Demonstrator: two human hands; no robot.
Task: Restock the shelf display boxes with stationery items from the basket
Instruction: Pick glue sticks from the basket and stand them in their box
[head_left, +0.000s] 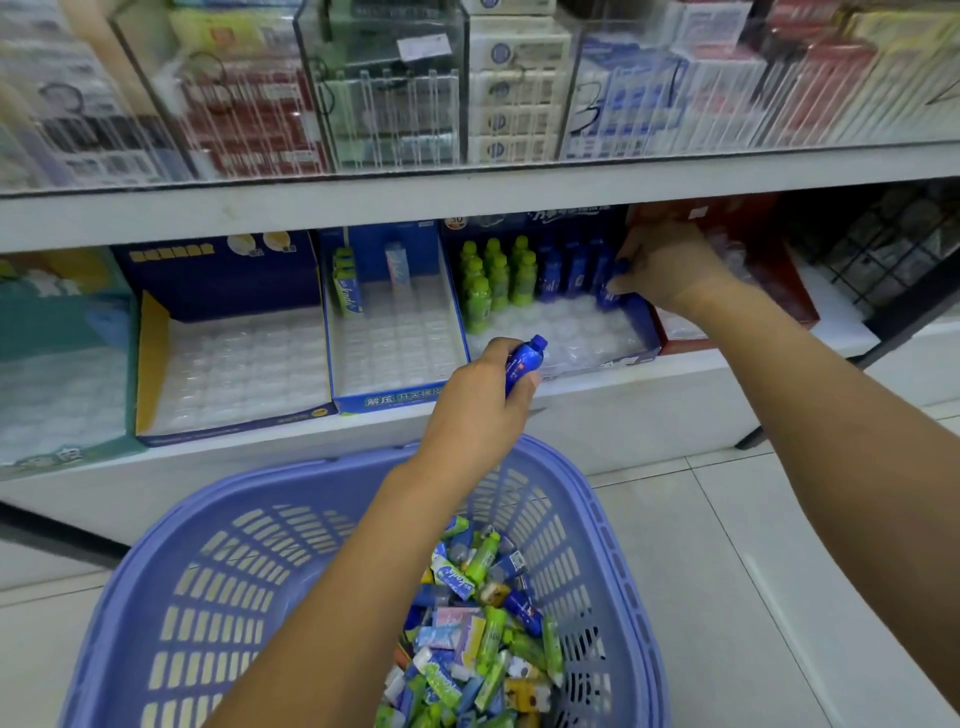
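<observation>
Right hand (670, 265) seemingly pinches blue bottle (610, 292), seating it in box (641, 335). Left hand (478, 402) grips spare bottle (525, 361). Slots between hands bare; basket (208, 519) below left hand heaped.

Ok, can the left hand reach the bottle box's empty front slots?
Probably yes: the left hand, gripping a blue bottle, hovers by the bottle box front; those slots lie bare and the right hand is farther back.
</observation>
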